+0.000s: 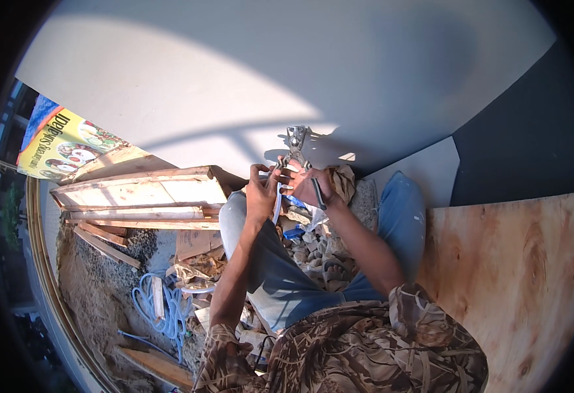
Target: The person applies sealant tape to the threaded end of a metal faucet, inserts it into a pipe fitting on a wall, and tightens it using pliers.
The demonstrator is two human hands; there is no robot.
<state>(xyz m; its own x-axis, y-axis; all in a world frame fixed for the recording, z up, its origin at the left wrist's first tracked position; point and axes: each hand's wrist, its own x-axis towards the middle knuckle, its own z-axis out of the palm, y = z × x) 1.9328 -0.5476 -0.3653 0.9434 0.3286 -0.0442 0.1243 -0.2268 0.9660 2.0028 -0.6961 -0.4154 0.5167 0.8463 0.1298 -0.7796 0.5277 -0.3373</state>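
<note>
A grey metal pliers-like tool (296, 137) with two spread, dark-edged handles is held up in front of the pale panel, its head pointing away from me. My right hand (314, 183) is turned palm up, and one handle lies across its palm and fingers. Close beside it, my left hand (261, 195) has its thumb and fingers bent together at the other handle. A thin white strip or cable (277, 204) hangs just below these fingertips. Exactly what the left fingertips pinch is too small to tell.
Before me stands a large pale panel (392, 78). Wooden boards (136, 190) and a coiled light-blue hose (159, 304) lie to the left. Stones (310, 252) and scraps cover the ground between my knees. A plywood sheet (510, 281) is at right, a printed banner (71, 141) far left.
</note>
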